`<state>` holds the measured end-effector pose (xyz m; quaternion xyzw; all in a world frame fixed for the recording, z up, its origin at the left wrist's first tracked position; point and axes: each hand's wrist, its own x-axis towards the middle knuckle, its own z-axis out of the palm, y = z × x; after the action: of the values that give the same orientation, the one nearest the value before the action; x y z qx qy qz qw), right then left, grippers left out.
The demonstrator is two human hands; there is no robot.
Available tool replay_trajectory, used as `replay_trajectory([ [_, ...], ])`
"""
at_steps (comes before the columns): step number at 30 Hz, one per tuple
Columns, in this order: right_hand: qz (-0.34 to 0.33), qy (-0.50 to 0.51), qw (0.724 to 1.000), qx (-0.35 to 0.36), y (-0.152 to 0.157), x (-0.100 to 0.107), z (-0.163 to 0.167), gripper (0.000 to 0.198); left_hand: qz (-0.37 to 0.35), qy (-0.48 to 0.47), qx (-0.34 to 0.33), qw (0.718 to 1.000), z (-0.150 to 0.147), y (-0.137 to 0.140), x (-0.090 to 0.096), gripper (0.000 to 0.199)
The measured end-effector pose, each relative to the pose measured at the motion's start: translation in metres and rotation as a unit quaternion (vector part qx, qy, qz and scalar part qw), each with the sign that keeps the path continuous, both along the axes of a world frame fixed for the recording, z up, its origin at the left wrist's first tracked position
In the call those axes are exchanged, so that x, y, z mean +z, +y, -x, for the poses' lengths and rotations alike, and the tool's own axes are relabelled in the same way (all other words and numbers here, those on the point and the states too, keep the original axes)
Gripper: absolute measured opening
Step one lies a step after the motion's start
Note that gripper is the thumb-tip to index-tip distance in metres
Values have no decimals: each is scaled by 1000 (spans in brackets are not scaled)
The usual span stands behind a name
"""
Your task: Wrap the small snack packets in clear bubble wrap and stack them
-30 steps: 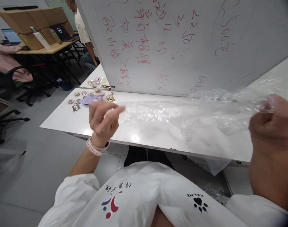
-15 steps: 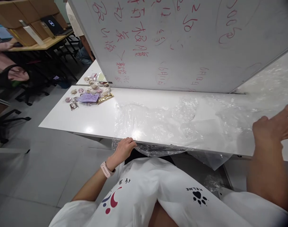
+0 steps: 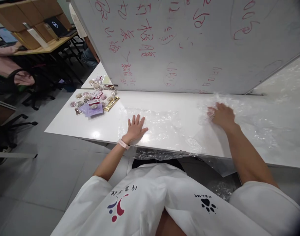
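Observation:
Clear, crinkled plastic film point(image 3: 162, 123) lies along the white table point(image 3: 103, 126), and part of it hangs over the front edge. My left hand point(image 3: 135, 129), with a pale pink band on the wrist, lies flat on the film's left part, fingers spread. Further right, my right hand point(image 3: 223, 116) has its fingers curled into a crumpled bunch of the film. Some of its fingertips are hidden in the folds. More loose film spreads across the table to the right of that hand.
Several small wrapped packets point(image 3: 87, 98) and a purple packet point(image 3: 94, 110) lie at the table's left end. A whiteboard point(image 3: 159, 75) with red writing stands along the back edge. Beyond, at left, are a person's pink sleeve point(image 3: 3, 49) and a desk with boxes.
My left hand has moved from the table's front edge onto the film and spread flat. My right hand has come in from the far right and closed on bunched film.

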<state>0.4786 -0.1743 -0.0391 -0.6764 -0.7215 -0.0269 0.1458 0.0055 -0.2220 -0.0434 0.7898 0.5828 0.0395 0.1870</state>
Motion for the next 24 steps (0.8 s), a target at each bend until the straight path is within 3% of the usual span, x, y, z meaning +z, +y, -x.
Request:
replay_trajectory([
  [3,-99,7,993,-61,1,35,14,46,-20,21,2,1000,-11,20,-19,86],
  [5,-121,45,991,-24,-5,50,55,47,-22,13,4,1000,-23,29,-21,89],
  [6,-97,75,992,14,-9,51,82,50,-22,9,5,1000,-29,34,-20,90],
  [8,36,103,988,109,-17,41,137,55,-15,6,-2,1000,-36,45,-15,91],
  [11,162,48,975,147,-26,7,188,63,9,-12,-47,999,-29,64,-5,84],
  [13,165,10,979,118,-30,-14,190,65,-17,-46,-41,998,-7,75,4,70],
  [14,156,-1,983,96,-32,-22,183,65,-54,-62,-7,997,9,79,8,61],
  [18,112,4,993,20,-38,-39,143,64,-221,-62,238,944,87,86,26,42],
  [21,83,22,996,24,-43,-44,127,62,-218,9,336,916,142,87,35,60],
  [24,67,32,997,27,-45,-46,127,60,-149,46,371,916,180,85,37,80],
])
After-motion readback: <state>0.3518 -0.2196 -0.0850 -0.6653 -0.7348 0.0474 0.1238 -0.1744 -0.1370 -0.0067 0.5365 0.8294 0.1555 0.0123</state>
